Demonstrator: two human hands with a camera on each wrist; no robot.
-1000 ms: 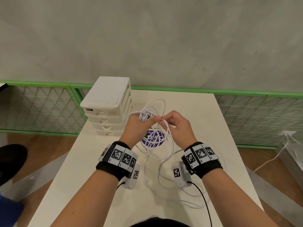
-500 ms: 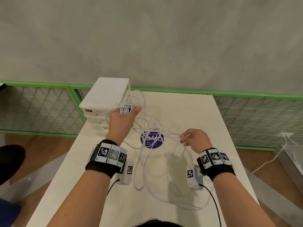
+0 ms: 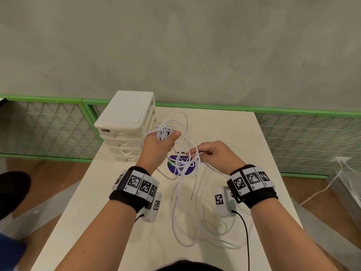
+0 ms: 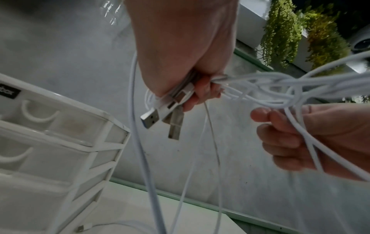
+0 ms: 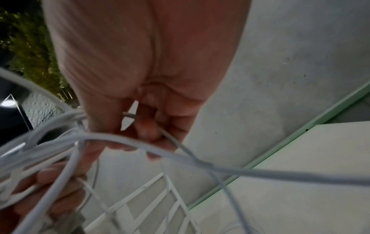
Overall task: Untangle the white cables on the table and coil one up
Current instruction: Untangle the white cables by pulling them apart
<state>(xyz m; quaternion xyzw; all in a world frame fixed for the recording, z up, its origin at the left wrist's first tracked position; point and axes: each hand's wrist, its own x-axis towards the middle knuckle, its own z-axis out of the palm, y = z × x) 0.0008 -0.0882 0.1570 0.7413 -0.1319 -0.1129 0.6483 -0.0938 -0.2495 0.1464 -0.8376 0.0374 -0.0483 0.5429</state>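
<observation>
1. The left hand is raised above the bench, fist clamped on a bundle of white cables.
2. In the left wrist view, USB plugs stick out below that fist.
3. The right hand sits just right of the left, fingers pinched on several strands of the same tangle.
4. Loops run between the two hands and hang down to the bench, where more cable lies near the person.
5. A white drawer unit stands at the bench's far left, beside the left hand.
6. A round purple sticker lies on the bench under the hanging loops.
</observation>
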